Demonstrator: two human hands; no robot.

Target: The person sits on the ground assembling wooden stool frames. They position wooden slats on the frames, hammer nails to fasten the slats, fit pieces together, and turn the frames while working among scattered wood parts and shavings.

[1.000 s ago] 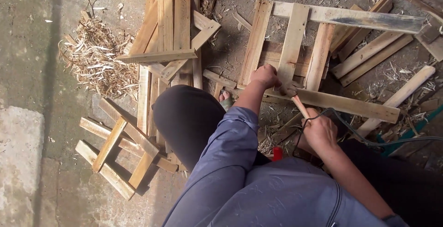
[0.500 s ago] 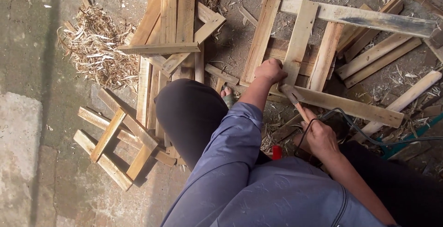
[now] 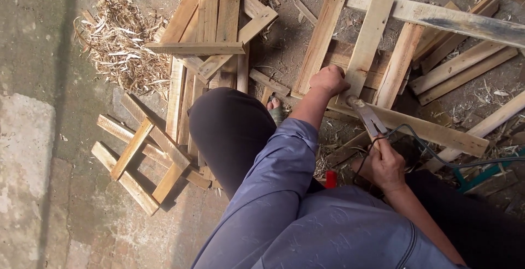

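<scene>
At far left we see a small slat frame (image 3: 143,157) on the concrete, with shavings (image 3: 121,42) above it and stacked boards (image 3: 213,39) beside them. Past our dark knee, our left hand (image 3: 329,79) is closed into a fist and presses on the pallet (image 3: 365,50), at the foot of a slat. Just right of it, our right hand (image 3: 386,166) is wrapped tight around a hammer (image 3: 367,118), whose head touches the pallet's front rail near the left fist. A dark cable (image 3: 437,154) runs off right.
</scene>
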